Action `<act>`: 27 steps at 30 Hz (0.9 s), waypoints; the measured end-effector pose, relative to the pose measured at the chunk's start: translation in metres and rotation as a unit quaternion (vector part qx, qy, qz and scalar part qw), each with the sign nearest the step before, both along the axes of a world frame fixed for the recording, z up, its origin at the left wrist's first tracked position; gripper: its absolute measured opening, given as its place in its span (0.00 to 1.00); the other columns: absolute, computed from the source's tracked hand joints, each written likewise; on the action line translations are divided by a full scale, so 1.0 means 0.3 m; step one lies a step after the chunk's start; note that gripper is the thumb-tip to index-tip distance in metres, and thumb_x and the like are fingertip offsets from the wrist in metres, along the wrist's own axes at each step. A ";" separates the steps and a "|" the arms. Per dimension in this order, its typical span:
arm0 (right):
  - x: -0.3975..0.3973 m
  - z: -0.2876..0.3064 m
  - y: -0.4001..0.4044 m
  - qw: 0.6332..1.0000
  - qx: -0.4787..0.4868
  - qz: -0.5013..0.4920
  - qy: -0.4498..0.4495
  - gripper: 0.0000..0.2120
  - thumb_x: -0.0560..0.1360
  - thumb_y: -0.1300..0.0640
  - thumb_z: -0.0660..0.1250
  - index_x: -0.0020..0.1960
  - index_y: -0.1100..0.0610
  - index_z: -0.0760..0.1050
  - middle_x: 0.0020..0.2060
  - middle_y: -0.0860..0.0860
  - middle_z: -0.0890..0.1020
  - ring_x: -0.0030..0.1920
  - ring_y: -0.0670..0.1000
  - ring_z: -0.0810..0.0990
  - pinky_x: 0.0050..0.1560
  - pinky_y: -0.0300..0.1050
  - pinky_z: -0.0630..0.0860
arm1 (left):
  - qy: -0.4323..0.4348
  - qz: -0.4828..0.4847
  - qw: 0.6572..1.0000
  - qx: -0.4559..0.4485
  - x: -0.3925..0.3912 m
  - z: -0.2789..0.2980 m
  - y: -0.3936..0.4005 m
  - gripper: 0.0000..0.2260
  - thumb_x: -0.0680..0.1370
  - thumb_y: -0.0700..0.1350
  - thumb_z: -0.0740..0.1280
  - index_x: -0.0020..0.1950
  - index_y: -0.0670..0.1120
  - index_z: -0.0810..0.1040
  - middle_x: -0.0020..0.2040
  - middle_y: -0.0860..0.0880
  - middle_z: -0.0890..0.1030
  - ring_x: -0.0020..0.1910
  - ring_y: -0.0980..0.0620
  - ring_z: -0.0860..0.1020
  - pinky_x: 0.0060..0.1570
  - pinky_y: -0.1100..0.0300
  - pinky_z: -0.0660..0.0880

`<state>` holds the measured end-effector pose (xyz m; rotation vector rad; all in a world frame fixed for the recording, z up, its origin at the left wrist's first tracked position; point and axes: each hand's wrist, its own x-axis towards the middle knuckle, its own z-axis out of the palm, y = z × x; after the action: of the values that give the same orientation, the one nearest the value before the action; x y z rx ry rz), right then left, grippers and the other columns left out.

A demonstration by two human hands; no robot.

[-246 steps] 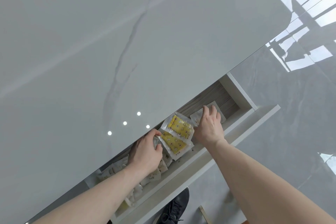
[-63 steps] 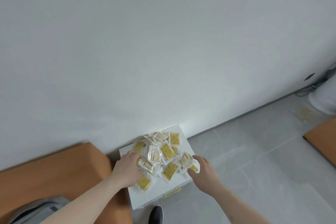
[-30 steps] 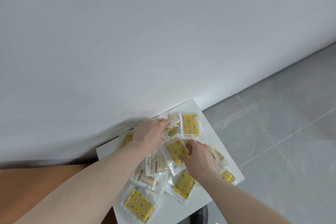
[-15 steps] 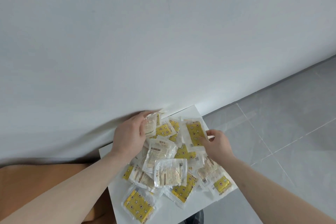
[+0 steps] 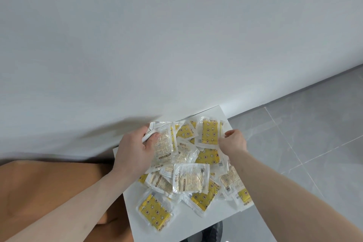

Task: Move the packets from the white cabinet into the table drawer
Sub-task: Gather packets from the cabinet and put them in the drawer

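Your left hand (image 5: pixel 135 151) is curled round a small stack of packets (image 5: pixel 164 143), thumb across the front of a pale one printed side up, fingers behind; two in that grip can be made out for certain, the rest of the stack cannot be counted; your right hand (image 5: pixel 233 141) pinches the right edge of one yellow packet (image 5: pixel 209 131) between thumb and bent fingers, and that packet stands tilted up off the heap at about 12 o'clock of the cabinet top

Both hands hold over the far half of the white cabinet (image 5: pixel 135 210), left at about 10 o'clock, right at about 1 o'clock; between and below them lies the heap of loose packets, overlapping, roughly a dozen and a half showing, though the overlaps prevent an exact count; about seven show a yellow face with stars and moons, the others a pale printed back; one pale packet (image 5: pixel 189 178) lies flat at the centre, on top of its neighbours; one yellow packet (image 5: pixel 155 211) lies apart at 7 o'clock near the front edge; another yellow one (image 5: pixel 203 197) lies at 5 o'clock; a few overhang the right edge at 4 o'clock

Outward from the cabinet: an orange-brown surface (image 5: pixel 49 192) touches its left side at 9 o'clock; a white wall (image 5: pixel 157 35) rises behind at 12 o'clock; grey floor tiles (image 5: pixel 304 143) spread at 3 o'clock; one dark shoe (image 5: pixel 213 232) shows at 6 o'clock below the front edge
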<state>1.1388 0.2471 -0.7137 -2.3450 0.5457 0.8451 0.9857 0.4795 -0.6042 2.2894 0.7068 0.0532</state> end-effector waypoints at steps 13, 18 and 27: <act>0.033 -0.038 0.116 0.998 -0.052 0.014 0.017 0.32 0.69 0.40 0.77 0.61 0.58 0.69 0.53 0.52 0.80 0.59 0.59 0.79 0.66 0.59 0.68 | 0.011 0.061 0.996 -0.062 -0.017 -0.022 -0.003 0.03 0.82 0.47 0.69 0.49 0.51 0.82 0.41 0.56 0.84 0.41 0.58 0.81 0.41 0.54 0.80; 0.029 -0.025 0.106 1.000 0.005 -0.002 -0.020 0.14 0.74 0.43 0.70 0.47 0.53 0.76 0.43 0.51 0.82 0.48 0.55 0.81 0.65 0.59 0.70 | 0.015 0.067 0.995 -0.068 -0.031 -0.022 -0.010 0.03 0.81 0.44 0.70 0.49 0.51 0.82 0.41 0.58 0.84 0.43 0.64 0.80 0.35 0.74 0.71; -0.162 0.297 -0.016 0.986 0.145 -0.045 -0.063 0.11 0.77 0.52 0.69 0.41 0.55 0.71 0.33 0.49 0.73 0.32 0.49 0.70 0.33 0.45 0.70 | 0.061 0.057 0.995 -0.052 -0.129 0.147 -0.014 0.13 0.79 0.50 0.70 0.37 0.49 0.73 0.31 0.55 0.78 0.31 0.52 0.74 0.32 0.51 0.71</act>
<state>1.0902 0.2423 -0.6247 -2.0746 0.4403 0.6802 0.9468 0.4754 -0.5602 2.1653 0.8839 -0.0697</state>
